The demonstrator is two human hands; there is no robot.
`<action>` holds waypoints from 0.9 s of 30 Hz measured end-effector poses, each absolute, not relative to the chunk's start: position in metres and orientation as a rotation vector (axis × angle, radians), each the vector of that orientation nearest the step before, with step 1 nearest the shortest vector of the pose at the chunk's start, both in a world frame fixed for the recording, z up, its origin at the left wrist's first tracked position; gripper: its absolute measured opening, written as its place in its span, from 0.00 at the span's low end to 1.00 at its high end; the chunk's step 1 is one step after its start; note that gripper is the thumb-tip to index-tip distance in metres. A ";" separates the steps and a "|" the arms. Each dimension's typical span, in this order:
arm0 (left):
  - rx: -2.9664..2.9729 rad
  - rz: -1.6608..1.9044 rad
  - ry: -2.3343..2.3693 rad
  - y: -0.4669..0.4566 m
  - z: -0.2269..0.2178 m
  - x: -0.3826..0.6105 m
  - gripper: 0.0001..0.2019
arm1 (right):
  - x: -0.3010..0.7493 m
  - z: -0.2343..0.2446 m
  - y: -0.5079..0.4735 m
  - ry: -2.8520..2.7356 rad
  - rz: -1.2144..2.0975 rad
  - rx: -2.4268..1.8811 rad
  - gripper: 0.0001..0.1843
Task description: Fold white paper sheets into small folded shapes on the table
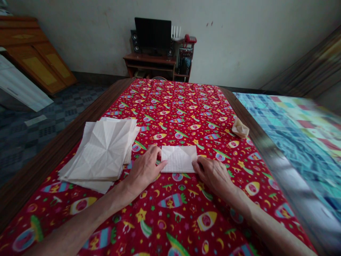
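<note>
A small folded white paper (179, 159) lies flat on the red patterned tablecloth (176, 106). My left hand (145, 170) rests at its left edge, fingers curled and pressing on the paper's lower left corner. My right hand (211, 174) lies at its right edge, fingertips pinched against the lower right corner. Both forearms reach in from the bottom of the view.
A stack of creased white paper sheets (102, 151) sits left of my hands. A small folded beige paper shape (240, 128) lies near the table's right edge. The wooden table rim (50, 156) shows on the left. A bed with checked cover (301, 142) stands right.
</note>
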State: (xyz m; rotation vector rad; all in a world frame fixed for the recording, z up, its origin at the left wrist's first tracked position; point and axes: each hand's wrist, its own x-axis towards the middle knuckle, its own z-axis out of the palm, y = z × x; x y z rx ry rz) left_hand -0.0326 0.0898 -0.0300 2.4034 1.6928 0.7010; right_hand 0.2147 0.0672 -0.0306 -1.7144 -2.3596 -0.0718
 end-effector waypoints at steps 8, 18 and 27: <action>2.840 0.651 1.051 0.071 -0.004 -0.009 0.19 | 0.213 -0.029 0.066 -2.340 -0.072 -1.736 0.18; 2.776 0.413 0.916 0.060 -0.033 0.002 0.24 | 0.211 -0.026 0.065 -2.339 -0.073 -1.755 0.18; 2.777 0.359 0.933 0.061 -0.031 0.004 0.23 | 0.213 -0.027 0.065 -2.275 -0.139 -1.734 0.13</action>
